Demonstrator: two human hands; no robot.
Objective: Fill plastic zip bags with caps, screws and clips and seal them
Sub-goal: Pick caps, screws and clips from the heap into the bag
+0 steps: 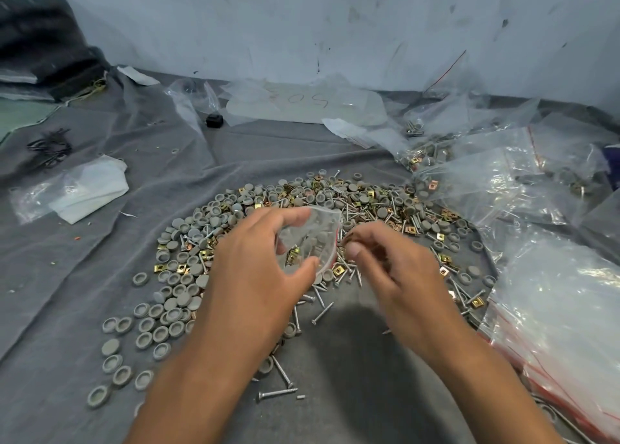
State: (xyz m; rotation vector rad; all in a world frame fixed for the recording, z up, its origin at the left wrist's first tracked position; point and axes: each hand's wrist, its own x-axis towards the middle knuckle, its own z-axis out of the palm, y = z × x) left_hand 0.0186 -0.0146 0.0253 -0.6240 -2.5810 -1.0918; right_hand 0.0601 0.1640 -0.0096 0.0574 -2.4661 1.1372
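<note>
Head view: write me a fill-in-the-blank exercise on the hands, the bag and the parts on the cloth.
1. The small zip bag is held by the ____ hand.
2. The bag's zip strip is ____ in colour.
3. The right hand pinches small parts beside the bag's ____ mouth.
4. The round caps scattered on the cloth are ____.

Missing words: left; red; open; grey
</note>
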